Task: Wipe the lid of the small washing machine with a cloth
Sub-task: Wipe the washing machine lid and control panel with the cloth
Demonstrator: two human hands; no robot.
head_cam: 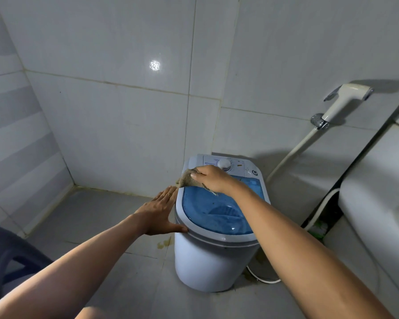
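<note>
A small white washing machine (207,261) stands on the tiled floor against the wall. Its translucent blue lid (217,210) is closed, with a white control panel and round dial (225,164) behind it. My right hand (213,179) presses a grey-brown cloth (189,179) onto the far left corner of the lid. My left hand (160,211) lies flat against the machine's left rim, fingers stretched out, thumb on the rim's front edge.
A white bidet sprayer (346,100) hangs on the wall at the right, its hose running down. A white toilet tank (378,192) fills the right side. A dark blue plastic stool (12,256) sits at the lower left. A white cord lies behind the machine's base.
</note>
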